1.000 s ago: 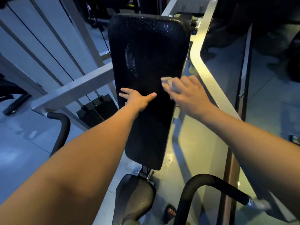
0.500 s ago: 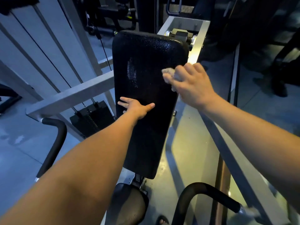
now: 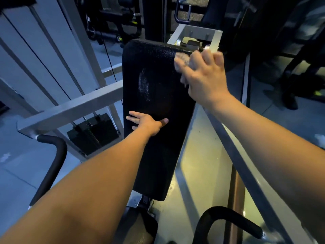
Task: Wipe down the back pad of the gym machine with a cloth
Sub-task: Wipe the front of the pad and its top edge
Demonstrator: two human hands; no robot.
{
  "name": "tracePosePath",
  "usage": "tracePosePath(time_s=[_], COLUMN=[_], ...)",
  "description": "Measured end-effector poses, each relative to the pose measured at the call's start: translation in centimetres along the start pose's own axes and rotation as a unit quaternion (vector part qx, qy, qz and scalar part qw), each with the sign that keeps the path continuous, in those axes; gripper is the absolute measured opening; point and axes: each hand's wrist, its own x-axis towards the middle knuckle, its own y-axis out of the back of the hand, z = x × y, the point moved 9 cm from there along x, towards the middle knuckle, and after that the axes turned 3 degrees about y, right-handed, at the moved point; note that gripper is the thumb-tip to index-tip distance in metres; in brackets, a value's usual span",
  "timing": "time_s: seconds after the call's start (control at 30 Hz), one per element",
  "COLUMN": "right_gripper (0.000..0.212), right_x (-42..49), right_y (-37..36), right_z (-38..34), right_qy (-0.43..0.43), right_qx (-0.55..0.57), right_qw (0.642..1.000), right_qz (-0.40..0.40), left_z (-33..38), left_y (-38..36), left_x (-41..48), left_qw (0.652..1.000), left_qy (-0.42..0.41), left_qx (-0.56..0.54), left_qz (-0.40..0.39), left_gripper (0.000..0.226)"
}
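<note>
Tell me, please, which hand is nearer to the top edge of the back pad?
Right. The right hand holds the cloth against the back pad at its top right corner; the left hand rests flat halfway down its left edge.

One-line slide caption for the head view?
Right hand holds a cloth at the top of the back pad; left hand rests flat mid-pad.

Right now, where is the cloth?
Head view: the cloth is bunched in the right hand at the upper right corner of the back pad, just below the grey metal frame.
</note>
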Motion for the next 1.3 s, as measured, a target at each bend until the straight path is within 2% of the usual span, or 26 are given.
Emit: tracePosePath(time_s=[0.1,0.13,0.23,0.3,0.4,0.47,0.57,0.67,0.7,0.77,0.83,0.9,1.0,1.07,1.13,1.2,1.27,1.3], right_gripper=[0.053,0.053,0.046,0.044,0.048,0.052,0.040,0.046,0.045,0.036,0.042,0.045,0.044,0.052,0.044,0.029,0.036,0.039], right_x=[0.2,-0.4,-1.9,0.0,3.1,2.3,-2.9,-4.3,-3.1,-0.4,0.8,-0.7,-5.0,-4.2,-1.2,1.1,0.8,-0.3], right_y=[-0.4,-0.6,-0.9,-0.6,-0.2,-0.4,-1.7,-1.3,-0.9,-0.7,-0.7,-1.2,-2.3,-1.9,-1.0,-1.0,-1.3,-1.7], right_z=[-0.8,-2.4,-5.6,-3.4,-0.2,-2.1,-7.8,-9.0,-8.1,-5.1,-3.5,-5.4,-10.2,-9.8,-7.8,-5.9,-6.5,-7.8], right_qy=[-0.087,-0.071,0.105,0.135,0.000,-0.030,0.080,0.165,0.165,0.112,0.031,0.010,0.142,0.195,0.180,0.112,0.043,0.041], right_qx=[0.040,0.052,0.032,-0.010,-0.056,-0.006,0.055,0.053,0.037,-0.003,-0.009,0.034,0.088,0.077,0.031,0.014,0.029,0.044], right_qw=[0.995,0.996,0.993,0.990,0.998,1.000,0.994,0.982,0.984,0.993,0.999,0.999,0.982,0.974,0.982,0.993,0.998,0.997], right_qz=[0.006,-0.004,-0.034,-0.032,-0.011,-0.001,-0.043,-0.070,-0.056,-0.034,-0.021,-0.034,-0.087,-0.088,-0.056,-0.024,-0.023,-0.038], left_z=[0.1,0.2,0.3,0.5,0.5,0.3,0.2,0.3,0.3,0.5,0.5,0.4,0.3,0.3,0.3,0.2,0.2,0.1], left_y=[0.0,0.0,0.0,0.0,0.1,0.0,0.0,0.0,0.0,0.0,0.2,0.2,0.0,0.0,0.1,0.1,0.1,0.0], left_x=[-0.1,-0.1,-0.1,0.0,0.1,0.0,0.0,-0.2,-0.2,-0.3,-0.2,-0.1,-0.2,-0.4,-0.5,-0.7,-0.6,-0.6], left_qw=[1.000,1.000,0.999,0.999,0.999,0.998,0.998,0.998,0.998,0.996,0.995,0.996,0.996,0.996,0.995,0.994,0.996,0.997], left_qy=[-0.001,0.002,0.015,0.019,0.027,0.027,0.021,0.011,0.010,0.019,0.031,0.035,0.024,0.021,0.025,0.028,0.026,0.027], left_qx=[0.009,0.013,0.033,0.037,0.037,0.047,0.056,0.056,0.060,0.082,0.088,0.083,0.086,0.086,0.095,0.099,0.078,0.075], left_qz=[0.001,0.003,0.001,-0.003,-0.009,-0.008,-0.008,-0.009,-0.011,-0.018,-0.025,-0.026,-0.021,-0.021,-0.020,-0.019,-0.020,-0.023], left_gripper=[0.144,0.144,0.146,0.146,0.147,0.148,0.148,0.148,0.147,0.148,0.149,0.150,0.149,0.147,0.148,0.150,0.150,0.149])
